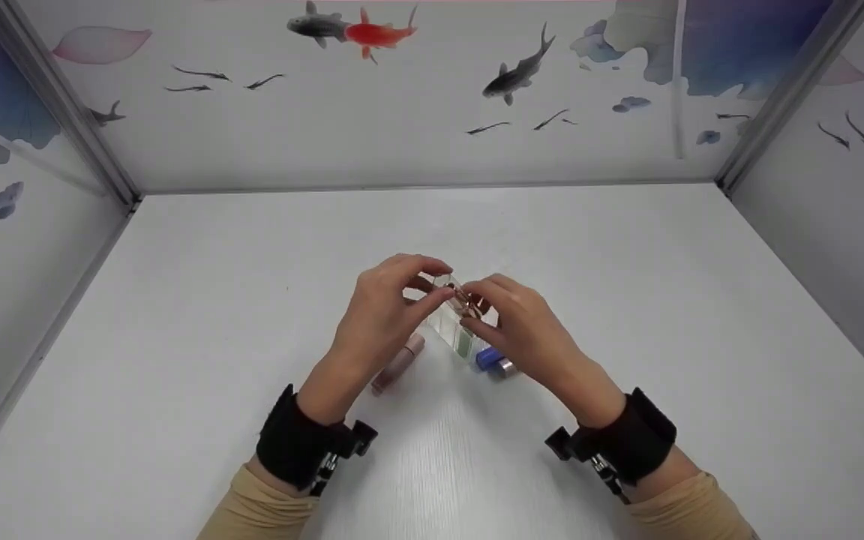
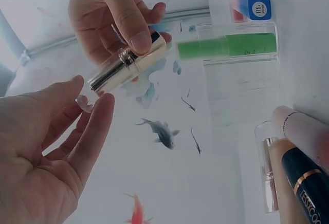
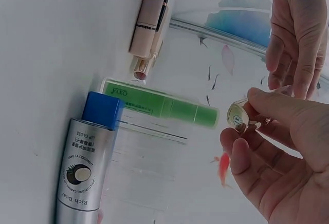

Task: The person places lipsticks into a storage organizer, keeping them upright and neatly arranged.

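Note:
My right hand [image 1: 526, 319] grips a gold lipstick tube [image 2: 114, 71] above a clear organizer; the tube's round labelled base [image 3: 237, 118] faces the right wrist camera. Opposite it, my left hand [image 1: 376, 311] has thumb and fingertips pinching a clear piece [image 2: 85, 103] at the tube's other end. The clear organizer [image 3: 139, 180] stands on the table below both hands. A green tube [image 3: 154, 105] stands in one of its end compartments.
Beside the organizer on the right lie a silver lip gloss tube [image 3: 79, 175] and a blue box [image 2: 252, 8]. On the left are a pinkish tube [image 1: 400, 364], a dark gold-banded tube [image 2: 303, 175] and a slim clear-cased tube [image 2: 267, 167]. Printed panels [image 1: 432, 135] wall the table.

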`<state>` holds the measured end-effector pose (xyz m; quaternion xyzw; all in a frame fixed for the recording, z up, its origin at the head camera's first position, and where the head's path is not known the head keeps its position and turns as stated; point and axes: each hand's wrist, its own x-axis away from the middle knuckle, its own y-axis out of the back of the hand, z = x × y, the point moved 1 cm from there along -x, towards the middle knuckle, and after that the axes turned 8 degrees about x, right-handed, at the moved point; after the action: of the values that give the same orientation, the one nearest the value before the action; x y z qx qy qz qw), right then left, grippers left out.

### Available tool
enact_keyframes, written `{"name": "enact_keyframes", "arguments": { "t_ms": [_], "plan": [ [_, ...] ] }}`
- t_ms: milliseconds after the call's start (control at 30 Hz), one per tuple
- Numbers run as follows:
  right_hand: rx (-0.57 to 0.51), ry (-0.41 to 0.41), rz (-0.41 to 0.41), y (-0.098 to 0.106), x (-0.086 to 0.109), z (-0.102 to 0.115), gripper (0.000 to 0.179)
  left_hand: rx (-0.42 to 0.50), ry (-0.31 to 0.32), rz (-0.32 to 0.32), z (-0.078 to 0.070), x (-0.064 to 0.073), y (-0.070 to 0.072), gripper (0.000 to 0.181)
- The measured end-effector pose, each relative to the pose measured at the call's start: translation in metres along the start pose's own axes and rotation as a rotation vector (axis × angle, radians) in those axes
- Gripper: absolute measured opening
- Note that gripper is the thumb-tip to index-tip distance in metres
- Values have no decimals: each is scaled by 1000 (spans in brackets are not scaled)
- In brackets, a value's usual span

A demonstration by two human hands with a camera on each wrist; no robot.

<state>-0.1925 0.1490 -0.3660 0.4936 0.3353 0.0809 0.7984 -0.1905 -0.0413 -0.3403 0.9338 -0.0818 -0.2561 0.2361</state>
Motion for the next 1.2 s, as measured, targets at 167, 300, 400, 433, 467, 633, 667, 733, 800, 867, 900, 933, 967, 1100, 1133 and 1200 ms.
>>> {"name": "enact_keyframes", "arguments": {
  "t_ms": [167,300,400,433,467,633,667,733,800,867,900,933,967,1100,1133,1200],
  "plan": [
    [-80,32,-72,6,-5,-5,46,-19,-50,-56,-4,-9,-7,24],
    [-93,37,-136,10,-8,-8,46,-31,-91,-76,-4,-17,-16,24],
    [-82,23,-161,11,-9,-10,43,-44,-110,-92,-3,-21,-23,23],
    [-81,17,-165,11,-9,-11,42,-35,-112,-95,-2,-22,-25,23],
    [-79,11,-167,11,-9,-12,41,-21,-111,-97,-1,-23,-27,23],
    [-77,-26,-147,10,-8,-17,39,62,-52,-117,10,-26,-39,24],
    [-73,-33,-139,10,-8,-18,39,72,-35,-122,13,-26,-41,24],
    [-68,-45,-126,9,-8,-20,39,84,-9,-127,17,-26,-45,24],
    [-60,-52,-117,9,-8,-21,38,85,5,-125,19,-26,-47,24],
    [-54,-54,-114,9,-8,-22,37,89,7,-123,20,-26,-49,25],
    [-56,-55,-113,9,-8,-22,36,89,5,-121,21,-26,-49,25],
    [-58,-56,-112,9,-8,-23,35,88,2,-119,21,-26,-50,25],
    [-59,-57,-110,9,-8,-23,35,88,-1,-118,21,-26,-50,25],
    [-71,-72,-93,7,-8,-25,33,86,-6,-113,25,-26,-53,23],
    [-73,-76,-90,7,-8,-26,32,89,-4,-110,25,-26,-53,23],
    [-75,-82,-85,6,-8,-26,30,92,1,-106,27,-26,-55,22]
  ]
}}
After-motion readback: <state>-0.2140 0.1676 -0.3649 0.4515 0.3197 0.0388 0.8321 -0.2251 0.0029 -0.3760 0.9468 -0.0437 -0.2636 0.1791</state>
